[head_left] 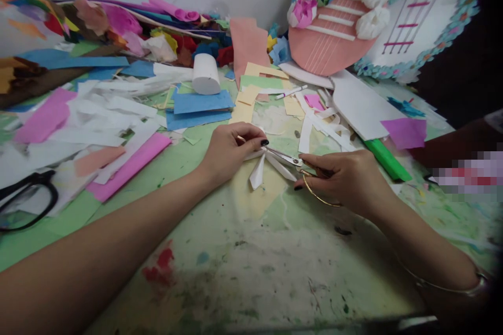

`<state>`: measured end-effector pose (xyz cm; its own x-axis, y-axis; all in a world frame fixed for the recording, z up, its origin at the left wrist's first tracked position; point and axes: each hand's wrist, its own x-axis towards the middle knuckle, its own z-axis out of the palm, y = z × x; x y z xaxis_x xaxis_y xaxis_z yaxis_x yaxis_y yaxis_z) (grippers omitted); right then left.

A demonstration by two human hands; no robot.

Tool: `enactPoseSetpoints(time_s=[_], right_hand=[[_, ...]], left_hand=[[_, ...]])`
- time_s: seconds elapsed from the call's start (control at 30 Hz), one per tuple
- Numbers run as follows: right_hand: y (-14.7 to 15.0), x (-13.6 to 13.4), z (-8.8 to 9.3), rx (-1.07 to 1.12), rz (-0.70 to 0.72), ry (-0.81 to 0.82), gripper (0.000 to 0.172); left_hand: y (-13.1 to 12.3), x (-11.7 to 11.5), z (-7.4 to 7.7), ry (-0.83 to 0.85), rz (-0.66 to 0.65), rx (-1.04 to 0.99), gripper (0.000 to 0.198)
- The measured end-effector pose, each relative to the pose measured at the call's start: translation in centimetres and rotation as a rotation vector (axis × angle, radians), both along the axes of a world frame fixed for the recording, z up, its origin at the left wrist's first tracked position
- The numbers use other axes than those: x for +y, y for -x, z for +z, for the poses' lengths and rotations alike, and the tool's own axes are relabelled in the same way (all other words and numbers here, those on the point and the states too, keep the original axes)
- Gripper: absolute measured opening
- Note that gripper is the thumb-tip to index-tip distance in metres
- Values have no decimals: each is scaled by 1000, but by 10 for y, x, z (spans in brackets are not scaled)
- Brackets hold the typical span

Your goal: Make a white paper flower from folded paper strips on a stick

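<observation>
My left hand [231, 149] pinches a small white paper piece [258, 171], whose pointed strips fan out below the fingers. In my right hand [341, 178] is a pair of gold-handled scissors [288, 158], its fingers in the loops. The blades point left and meet the paper close to my left fingertips. How far the blades are apart is too small to tell. Both hands are just above the paint-stained table [251, 272].
Blue paper [200, 107] and a white roll [206, 74] lie behind my left hand. White scraps and black-handled scissors [29, 193] cover the left. Decorated paper guitar shapes [326, 42] lean at the back right. Another person's arm [451, 141] reaches in at right.
</observation>
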<state>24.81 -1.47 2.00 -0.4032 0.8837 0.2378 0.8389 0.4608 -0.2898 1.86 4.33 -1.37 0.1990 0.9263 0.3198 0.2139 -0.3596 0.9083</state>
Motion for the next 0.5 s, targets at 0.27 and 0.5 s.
enactPoseSetpoints(time_s=[0.27,0.5], right_hand=[[-1,-1,-1,-7,41,-45,30],[-3,-2,4,8,2,-58,30]], left_hand=[[-1,0,3,-4,-12,20,6],[2,5,-3,-23,212,39,4]])
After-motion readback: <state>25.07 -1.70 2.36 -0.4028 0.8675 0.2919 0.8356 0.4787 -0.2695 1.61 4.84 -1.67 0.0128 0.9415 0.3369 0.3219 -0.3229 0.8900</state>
